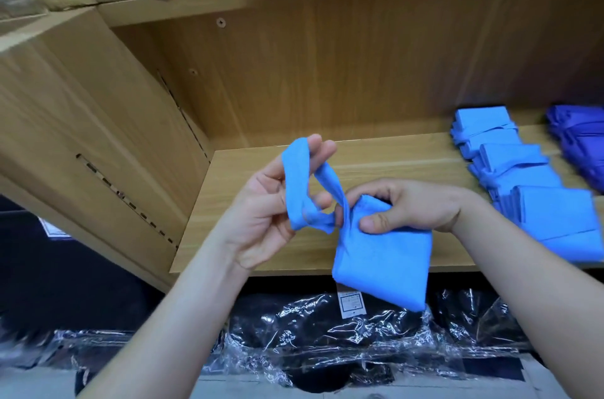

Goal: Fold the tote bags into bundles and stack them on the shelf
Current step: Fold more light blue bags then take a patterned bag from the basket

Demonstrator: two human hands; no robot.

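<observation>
The light blue folded tote bag [385,264] is matt, soft cloth, the pale wood-grain shelf [261,235] is smooth laminate, and the clear plastic wrapping [343,333] over black goods below is glossy and crinkled.

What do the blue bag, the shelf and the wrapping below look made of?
Blue bag: soft matte fabric, possibly non-woven; it folds and drapes limply. Shelf: wood-look board, likely laminate; even grain, exposed screw heads. Wrapping: clear glossy plastic film, crinkled with glare.

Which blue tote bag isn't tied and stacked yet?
The light blue bag in the hands: right hand pinches its folded body, left hand holds its loose strap. The other bundles lie tied on the shelf, far right.
</observation>
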